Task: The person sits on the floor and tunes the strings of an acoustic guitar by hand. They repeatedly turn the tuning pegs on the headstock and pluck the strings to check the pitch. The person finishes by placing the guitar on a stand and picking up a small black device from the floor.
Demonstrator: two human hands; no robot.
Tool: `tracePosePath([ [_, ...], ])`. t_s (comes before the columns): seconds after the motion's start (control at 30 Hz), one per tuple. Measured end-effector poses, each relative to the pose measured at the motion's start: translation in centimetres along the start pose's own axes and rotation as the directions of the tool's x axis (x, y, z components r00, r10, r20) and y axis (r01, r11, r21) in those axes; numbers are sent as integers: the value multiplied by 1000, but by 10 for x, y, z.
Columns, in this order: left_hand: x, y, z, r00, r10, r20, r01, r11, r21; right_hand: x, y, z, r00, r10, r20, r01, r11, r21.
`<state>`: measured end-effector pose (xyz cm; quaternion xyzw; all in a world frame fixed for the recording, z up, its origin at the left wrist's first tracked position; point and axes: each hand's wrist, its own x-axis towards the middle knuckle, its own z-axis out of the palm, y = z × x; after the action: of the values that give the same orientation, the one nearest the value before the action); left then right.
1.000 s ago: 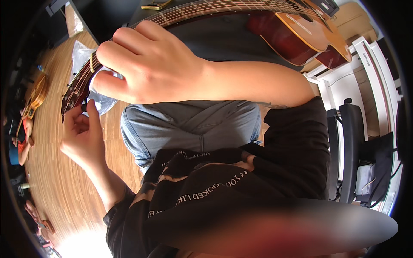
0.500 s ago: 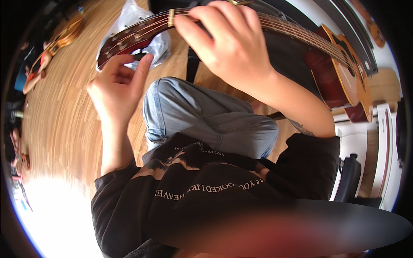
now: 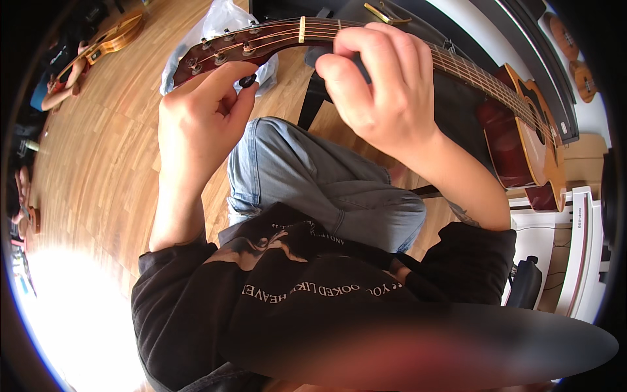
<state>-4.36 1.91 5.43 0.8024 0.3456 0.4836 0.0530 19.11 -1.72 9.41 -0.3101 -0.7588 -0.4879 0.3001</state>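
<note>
An acoustic guitar (image 3: 526, 137) with a dark red body slants across the far side, its neck running leftward to a dark headstock (image 3: 219, 49). My left hand (image 3: 202, 121) is closed below the headstock, with thumb and forefinger pinching a black tuning peg (image 3: 247, 80). My right hand (image 3: 392, 91) lies over the guitar neck (image 3: 457, 62), fingers curled at the strings a little right of the pale nut (image 3: 302, 30). Its fingertips are partly hidden, so which strings they touch I cannot tell.
A clear plastic bag (image 3: 222, 19) lies behind the headstock. A gold capo-like clamp (image 3: 386, 13) rests on a black surface under the neck. My jeans-clad legs (image 3: 307, 170) are crossed below. Another person with a guitar (image 3: 117, 39) sits at far left. A white keyboard (image 3: 578, 248) stands right.
My right hand has shifted rightward along the neck, away from the nut. My left thumb and forefinger have closed in on the black peg. The whole view has swung slightly.
</note>
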Motion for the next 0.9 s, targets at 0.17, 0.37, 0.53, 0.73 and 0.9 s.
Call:
tracePosePath([
  [0.17,-3,0,12,999,6,-51,-6,1000,-4,-7,2,5,996,40,76,-39,999,-12],
  [0.37,-18,-4,6,966,-168,-196,186,979,78,-5,-7,4,996,80,-27,-79,996,39],
  [0.53,-11,-2,22,928,-332,-171,323,943,-80,-8,-5,8,988,152,40,-154,987,35],
  [0.73,-13,5,33,842,-513,-168,409,809,-421,0,-14,-2,982,174,80,-184,973,141],
  [0.9,-14,-2,47,881,-348,-321,242,914,-326,1,-17,-8,990,113,81,-125,978,168],
])
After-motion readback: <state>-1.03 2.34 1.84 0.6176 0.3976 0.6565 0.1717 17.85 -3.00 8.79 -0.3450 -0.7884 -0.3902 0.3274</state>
